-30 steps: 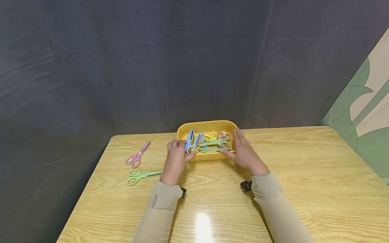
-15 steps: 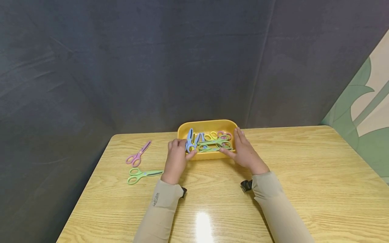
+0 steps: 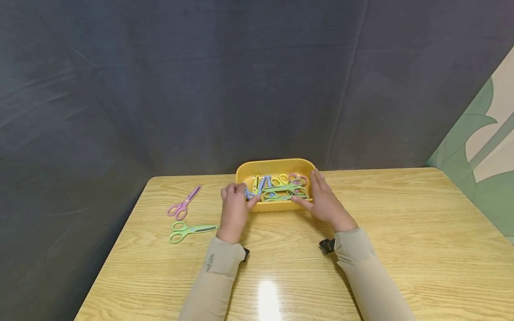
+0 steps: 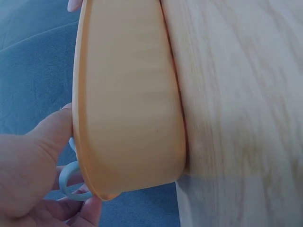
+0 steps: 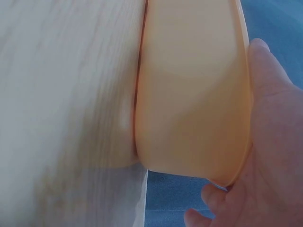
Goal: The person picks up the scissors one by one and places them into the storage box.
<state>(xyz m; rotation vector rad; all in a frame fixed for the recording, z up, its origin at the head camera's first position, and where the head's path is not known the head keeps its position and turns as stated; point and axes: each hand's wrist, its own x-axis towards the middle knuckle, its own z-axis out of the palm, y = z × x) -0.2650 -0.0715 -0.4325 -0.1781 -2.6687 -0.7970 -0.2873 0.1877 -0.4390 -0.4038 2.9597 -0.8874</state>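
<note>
A yellow plastic bin [image 3: 277, 207] with several child-size scissors in it stands near the table's back edge. My left hand [image 3: 234, 209] is at its left end and pinches blue scissors [image 3: 250, 195]. In the left wrist view their light blue handle loop [image 4: 63, 182] shows among the fingers, just outside the rim; the rest is hidden. My right hand [image 3: 326, 205] holds the bin's right end, thumb over the front rim and fingers along the side. Inside lie green scissors [image 3: 287, 187], yellow scissors [image 3: 283, 179] and other blue and pink ones.
Left of the bin, pink scissors [image 3: 184, 203] and green scissors [image 3: 192, 229] lie on the wooden table [image 3: 289, 254]. A dark cloth [image 3: 241, 89] hangs right behind the table's back edge. On the right is a wall with green leaf shapes [image 3: 494, 191].
The blue scissors at my left hand, whose blades stood up toward the back of the bin, have dropped lower and are now mostly hidden by the hand. The right hand stays in place.
</note>
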